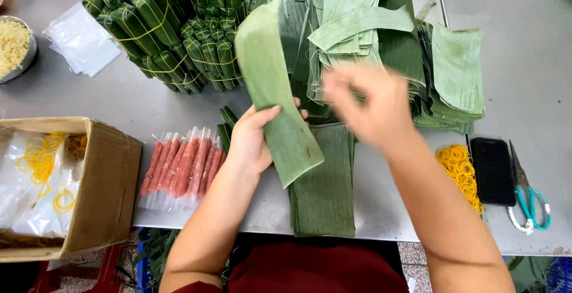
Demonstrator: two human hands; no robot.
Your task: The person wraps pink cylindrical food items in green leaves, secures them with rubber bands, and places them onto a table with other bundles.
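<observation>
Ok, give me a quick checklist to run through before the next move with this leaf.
1. Left hand grips the leaf strip: ok.
2. Right hand free, over the leaf pile: blurred, cannot tell if it holds anything.
3. Leaf strip whole, no tears: cannot tell, lower part curls away.
4. Flat leaf stack in front: ok.
5. Sausage packets beside the left hand: ok.
6. Rubber bands by the right forearm: ok.
</observation>
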